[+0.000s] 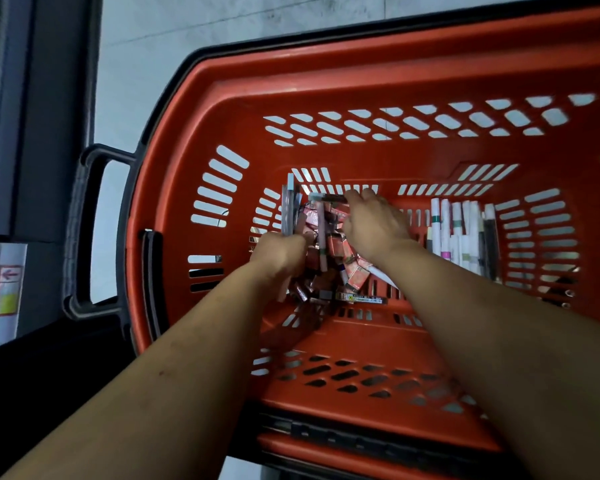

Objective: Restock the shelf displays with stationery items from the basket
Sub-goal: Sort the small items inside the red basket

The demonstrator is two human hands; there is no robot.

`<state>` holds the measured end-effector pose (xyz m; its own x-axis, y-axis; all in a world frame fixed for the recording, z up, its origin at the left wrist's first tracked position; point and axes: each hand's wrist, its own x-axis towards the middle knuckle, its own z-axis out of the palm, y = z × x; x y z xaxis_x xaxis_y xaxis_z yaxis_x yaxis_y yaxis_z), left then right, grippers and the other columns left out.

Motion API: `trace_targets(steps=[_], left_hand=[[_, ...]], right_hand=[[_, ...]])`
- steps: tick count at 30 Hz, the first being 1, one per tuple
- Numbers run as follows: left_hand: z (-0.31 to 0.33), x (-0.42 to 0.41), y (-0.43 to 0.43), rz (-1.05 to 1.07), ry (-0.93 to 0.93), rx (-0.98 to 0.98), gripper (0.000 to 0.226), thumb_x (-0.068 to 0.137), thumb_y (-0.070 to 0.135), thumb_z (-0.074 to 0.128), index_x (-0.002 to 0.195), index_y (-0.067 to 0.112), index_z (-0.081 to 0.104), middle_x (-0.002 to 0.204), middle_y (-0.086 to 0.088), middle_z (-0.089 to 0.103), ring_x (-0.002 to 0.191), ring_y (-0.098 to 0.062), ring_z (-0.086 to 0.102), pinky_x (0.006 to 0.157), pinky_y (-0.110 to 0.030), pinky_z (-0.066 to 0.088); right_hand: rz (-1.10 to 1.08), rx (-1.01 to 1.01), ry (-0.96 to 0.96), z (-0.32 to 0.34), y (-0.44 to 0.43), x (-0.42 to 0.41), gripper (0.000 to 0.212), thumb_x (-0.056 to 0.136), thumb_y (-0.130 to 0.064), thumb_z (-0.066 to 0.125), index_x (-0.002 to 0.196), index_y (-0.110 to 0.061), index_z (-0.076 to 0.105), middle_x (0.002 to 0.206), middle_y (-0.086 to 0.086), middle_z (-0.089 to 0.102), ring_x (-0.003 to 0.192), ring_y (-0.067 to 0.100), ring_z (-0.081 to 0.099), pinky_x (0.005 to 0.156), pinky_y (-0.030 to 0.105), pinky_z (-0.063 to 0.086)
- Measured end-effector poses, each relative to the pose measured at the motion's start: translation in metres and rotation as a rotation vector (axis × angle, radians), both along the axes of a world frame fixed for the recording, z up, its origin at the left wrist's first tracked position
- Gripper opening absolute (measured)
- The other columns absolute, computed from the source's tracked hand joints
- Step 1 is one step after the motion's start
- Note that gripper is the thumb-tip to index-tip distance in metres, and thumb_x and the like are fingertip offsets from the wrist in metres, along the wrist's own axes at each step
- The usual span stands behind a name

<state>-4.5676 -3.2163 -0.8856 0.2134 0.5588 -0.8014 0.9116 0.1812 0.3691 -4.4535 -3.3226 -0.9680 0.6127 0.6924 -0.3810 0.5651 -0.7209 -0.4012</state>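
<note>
Many small packs: a loose heap of red and pink stationery packs (329,244) lies on the floor of the basket, toward its left end, under and between both hands.
Slim packs: a bundle of grey and blue slim packs (289,206) stands upright at the left edge of the heap.
Left hand: the left hand (281,252) has its fingers curled round the lower part of that bundle, grasping it.
Dark pack: a dark slim pack (329,198) lies crosswise at the far edge of the heap.
Right hand: the right hand (374,226) reaches over the heap with fingers bent down at the end of the dark pack; I cannot tell whether they pinch it or only touch it.
White pens: a row of white pens (461,233) lies side by side at the right end, apart from the heap.
Basket: a red slotted basket (174,161) with a dark handle (84,230) at its left end, over a pale floor (187,29).
Shelf: a dark shelf unit (32,116) stands to the left; no display slot is visible.
Stage, as judged: gathering stock; nothing shelved yet.
Risk 1: the upright bundle is held low, so it may fan out and drop packs on lifting.
Risk 2: lifting from the heap may drag neighbours, which could slip through the slots.
Risk 3: similar red packs may be mixed and shelved in the wrong display.
</note>
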Motion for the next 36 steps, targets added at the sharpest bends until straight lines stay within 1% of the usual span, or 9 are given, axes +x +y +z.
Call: trace_targets(steps=[6,11,15,20,26,29,31,33,36], left_hand=[[-0.007,0.001,0.000,0.019,-0.090,0.158,0.014,0.095,0.019,0.063,0.092,0.006,0.066,0.081,-0.010,0.068,0.071,-0.022,0.066,0.057,-0.029,0.050],[-0.027,-0.006,-0.002,-0.047,-0.063,0.115,0.010,0.089,0.004,0.064,0.082,0.009,0.068,0.072,-0.009,0.068,0.071,-0.029,0.068,0.061,-0.034,0.056],[-0.036,-0.006,-0.002,-0.019,0.018,0.150,0.027,0.096,0.034,0.065,0.077,0.015,0.062,0.069,-0.002,0.061,0.061,-0.019,0.060,0.052,-0.024,0.042],[-0.053,0.001,-0.003,-0.201,0.038,0.200,0.015,0.094,0.025,0.068,0.094,0.010,0.066,0.085,-0.005,0.066,0.071,-0.018,0.063,0.048,-0.022,0.040],[-0.059,0.006,-0.016,-0.347,0.034,0.124,0.020,0.095,0.020,0.058,0.108,0.006,0.066,0.092,-0.008,0.066,0.079,-0.025,0.064,0.063,-0.029,0.049],[-0.072,0.000,-0.020,-0.228,-0.011,0.041,0.031,0.073,0.020,0.054,0.097,0.010,0.072,0.092,-0.014,0.074,0.085,-0.034,0.071,0.078,-0.044,0.061],[-0.071,-0.001,-0.018,-0.106,-0.054,0.013,0.029,0.075,0.018,0.051,0.095,0.012,0.071,0.090,-0.015,0.074,0.084,-0.036,0.072,0.079,-0.051,0.062],[-0.061,0.003,-0.012,0.036,-0.051,0.017,0.021,0.088,0.014,0.050,0.096,0.011,0.069,0.090,-0.015,0.074,0.084,-0.035,0.073,0.079,-0.050,0.062],[-0.054,0.006,-0.002,0.159,-0.012,0.042,0.018,0.087,0.012,0.054,0.096,0.008,0.069,0.085,-0.014,0.074,0.080,-0.033,0.073,0.077,-0.042,0.063]], right_hand=[[-0.024,-0.023,0.079,-0.005,0.006,-0.002,0.048,0.102,-0.026,0.049,0.147,-0.016,0.039,0.130,0.017,0.056,0.108,0.038,0.062,0.084,0.043,0.053],[-0.046,0.032,0.107,-0.007,0.004,-0.008,0.041,0.103,-0.029,0.050,0.143,-0.022,0.043,0.118,0.013,0.062,0.101,0.035,0.063,0.085,0.044,0.053],[-0.083,0.124,0.066,-0.004,0.007,-0.008,0.023,0.098,-0.021,0.057,0.121,-0.016,0.055,0.109,0.009,0.064,0.097,0.035,0.063,0.084,0.044,0.052],[-0.110,0.329,-0.084,0.004,-0.001,-0.009,0.035,0.102,-0.037,0.049,0.104,-0.007,0.066,0.099,0.011,0.059,0.094,0.030,0.056,0.073,0.039,0.043],[-0.033,0.262,0.202,0.004,-0.002,-0.013,0.012,0.096,-0.018,0.046,0.103,-0.015,0.054,0.089,0.004,0.058,0.078,0.029,0.058,0.070,0.040,0.052],[-0.007,0.088,0.243,0.002,-0.003,-0.021,0.010,0.093,-0.023,0.049,0.090,-0.017,0.057,0.075,0.005,0.057,0.070,0.030,0.060,0.065,0.035,0.050],[-0.021,-0.005,0.230,-0.001,-0.001,-0.025,0.018,0.097,-0.028,0.052,0.086,-0.016,0.061,0.075,0.005,0.060,0.070,0.028,0.061,0.063,0.032,0.048],[-0.060,-0.051,0.210,-0.003,0.005,-0.028,0.026,0.099,-0.033,0.053,0.080,-0.017,0.060,0.074,0.004,0.059,0.070,0.026,0.059,0.063,0.031,0.044],[-0.197,-0.055,0.257,-0.004,0.018,-0.036,0.038,0.096,-0.044,0.059,0.070,-0.018,0.050,0.072,0.003,0.055,0.068,0.028,0.058,0.062,0.032,0.043]])
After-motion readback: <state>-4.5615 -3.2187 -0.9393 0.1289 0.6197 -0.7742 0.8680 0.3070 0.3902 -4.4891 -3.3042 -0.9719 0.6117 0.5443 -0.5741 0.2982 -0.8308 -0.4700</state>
